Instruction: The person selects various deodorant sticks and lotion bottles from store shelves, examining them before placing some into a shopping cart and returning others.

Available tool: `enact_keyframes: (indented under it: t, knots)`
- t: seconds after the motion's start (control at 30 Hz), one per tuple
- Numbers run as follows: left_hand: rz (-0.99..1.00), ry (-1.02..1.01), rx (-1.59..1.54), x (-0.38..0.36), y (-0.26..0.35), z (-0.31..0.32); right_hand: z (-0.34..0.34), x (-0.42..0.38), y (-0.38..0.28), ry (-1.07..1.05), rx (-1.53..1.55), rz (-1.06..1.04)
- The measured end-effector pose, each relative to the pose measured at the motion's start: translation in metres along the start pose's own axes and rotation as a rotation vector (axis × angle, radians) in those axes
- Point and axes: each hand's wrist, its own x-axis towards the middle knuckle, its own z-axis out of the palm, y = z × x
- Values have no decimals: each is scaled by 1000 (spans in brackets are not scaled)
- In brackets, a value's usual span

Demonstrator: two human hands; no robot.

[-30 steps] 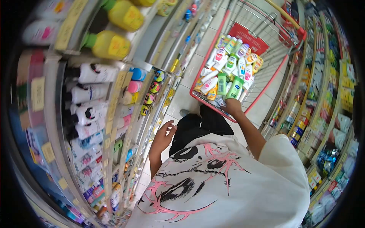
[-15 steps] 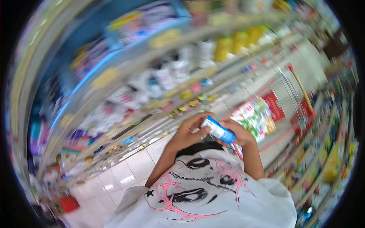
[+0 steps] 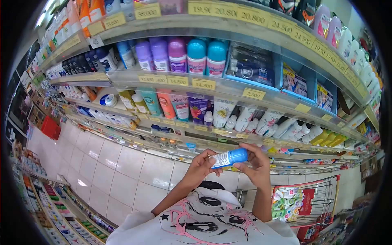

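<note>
A blue bottle is held tilted in front of the store shelves.
The left hand has its fingers closed on the white-labelled end; the right hand holds the rounded blue end between thumb and fingers. A shopping cart loaded with bottles stands at right on the tiled floor.

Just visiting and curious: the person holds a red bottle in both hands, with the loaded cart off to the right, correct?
The colour is wrong: the bottle is blue and white, as the head view shows. The left hand and right hand hold it, with the cart off to the right.
</note>
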Motion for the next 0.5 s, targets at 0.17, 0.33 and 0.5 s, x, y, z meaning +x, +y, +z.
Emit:
enact_keyframes:
  t: [0.17,0.33,0.5]
  knots:
    - [195,-215,18,-16,50,-9,35,59,-69,-1,-47,-254]
    - [682,-71,44,-23,109,7,87,117,-110,-28,-146,-325]
    - [862,144,170,-20,149,-12,139,163,-127,-237,-134,-195]
